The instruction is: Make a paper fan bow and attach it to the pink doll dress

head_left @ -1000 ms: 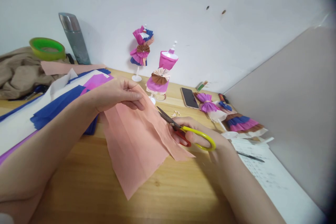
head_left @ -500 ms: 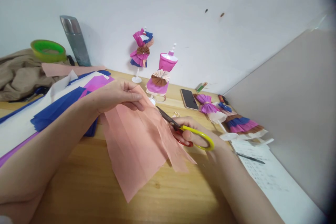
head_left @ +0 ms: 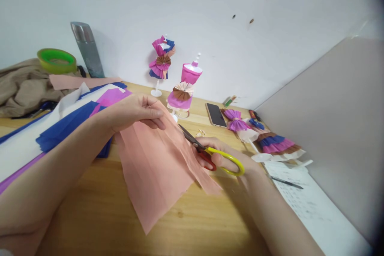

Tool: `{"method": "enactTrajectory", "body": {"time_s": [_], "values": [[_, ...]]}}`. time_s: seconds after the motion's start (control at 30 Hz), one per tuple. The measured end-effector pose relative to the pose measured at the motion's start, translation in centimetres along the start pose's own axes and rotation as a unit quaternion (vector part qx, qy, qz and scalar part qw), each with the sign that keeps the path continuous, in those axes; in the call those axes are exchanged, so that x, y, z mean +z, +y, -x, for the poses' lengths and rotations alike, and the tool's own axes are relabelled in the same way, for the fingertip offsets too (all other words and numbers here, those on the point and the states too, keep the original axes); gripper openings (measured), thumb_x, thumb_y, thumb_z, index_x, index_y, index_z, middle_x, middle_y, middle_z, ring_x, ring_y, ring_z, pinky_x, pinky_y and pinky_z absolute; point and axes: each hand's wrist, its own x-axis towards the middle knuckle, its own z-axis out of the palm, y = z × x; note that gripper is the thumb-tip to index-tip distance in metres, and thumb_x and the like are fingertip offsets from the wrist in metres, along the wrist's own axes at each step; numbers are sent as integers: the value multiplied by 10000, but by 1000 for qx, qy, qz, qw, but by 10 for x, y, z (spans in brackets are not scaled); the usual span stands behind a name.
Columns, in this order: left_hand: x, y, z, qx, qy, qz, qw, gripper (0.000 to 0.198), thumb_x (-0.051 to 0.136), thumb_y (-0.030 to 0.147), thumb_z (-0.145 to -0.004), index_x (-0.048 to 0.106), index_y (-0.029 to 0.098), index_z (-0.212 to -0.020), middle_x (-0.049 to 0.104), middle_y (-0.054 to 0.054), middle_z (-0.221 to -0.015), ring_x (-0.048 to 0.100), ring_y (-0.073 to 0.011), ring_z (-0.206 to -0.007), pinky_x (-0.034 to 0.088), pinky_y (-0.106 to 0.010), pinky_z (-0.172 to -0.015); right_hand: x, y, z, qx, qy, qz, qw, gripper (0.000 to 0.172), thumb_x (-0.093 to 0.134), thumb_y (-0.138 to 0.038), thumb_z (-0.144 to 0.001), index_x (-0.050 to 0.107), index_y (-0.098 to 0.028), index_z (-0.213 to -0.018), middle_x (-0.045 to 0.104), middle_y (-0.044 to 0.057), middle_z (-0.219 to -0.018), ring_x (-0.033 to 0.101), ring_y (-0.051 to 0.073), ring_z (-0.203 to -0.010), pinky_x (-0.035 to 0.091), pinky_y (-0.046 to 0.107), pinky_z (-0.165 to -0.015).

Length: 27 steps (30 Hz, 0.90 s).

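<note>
A sheet of peach crepe paper (head_left: 156, 172) hangs down over the wooden table, its upper edge pinched in my left hand (head_left: 141, 112). My right hand (head_left: 220, 154) has its fingers through the handles of scissors (head_left: 226, 160) with one yellow and one red loop. The dark blades point up and left along the paper's right side, close to my left fingertips. A narrow strip of the paper runs down beside the blades and hides part of my right fingers. Behind the hands stand two small dress forms (head_left: 184, 88) (head_left: 162, 62) in pleated paper clothes.
Blue, white and purple paper sheets (head_left: 69, 124) lie at the left, near brown cloth, a green tape roll (head_left: 57, 61) and a flask (head_left: 87, 50). To the right are a phone (head_left: 216, 114), a paper-dressed form lying down (head_left: 274, 142), and a written sheet (head_left: 306, 204) with a pen.
The scissors have opened slightly less at the handles, the red loop shifting a little left. The cut strip's lower end has shifted slightly. My left hand keeps its pinch.
</note>
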Motion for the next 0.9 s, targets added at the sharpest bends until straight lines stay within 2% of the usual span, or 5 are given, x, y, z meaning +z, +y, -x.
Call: {"method": "enactTrajectory", "body": {"time_s": [0.2,0.47,0.7,0.9], "values": [[7,1,-2,-10,-14,12,1000,148,720,289,-765,712,144,-793,749,-66,-722,722,-165,-729,585,-234,-684,3,-7,-1,-9,-7,1,1000,444,640,-594,-718,466,-190,-662,426,-37,-536,369,95,-465,256,256,-444],[12,0,-3,-10,-29,17,999,141,717,290,-763,711,150,-774,754,-57,-727,723,-152,-714,578,-199,-654,2,-5,1,-48,-14,5,999,625,545,-816,-671,492,-193,-689,456,-14,-559,388,111,-485,270,274,-455],[11,-1,-4,-5,-33,10,999,147,697,301,-780,698,157,-753,756,-52,-734,724,-150,-728,573,-195,-657,-3,9,-1,-44,-12,-15,999,641,578,-813,-654,487,-181,-711,359,-69,-499,290,71,-419,211,246,-415],[9,-3,-4,-6,-31,12,999,152,698,300,-784,704,148,-781,756,-63,-740,721,-154,-725,580,-213,-670,-5,16,-2,-75,-11,-30,997,535,602,-695,-739,475,-176,-728,337,-90,-480,243,52,-391,147,218,-388]]}}
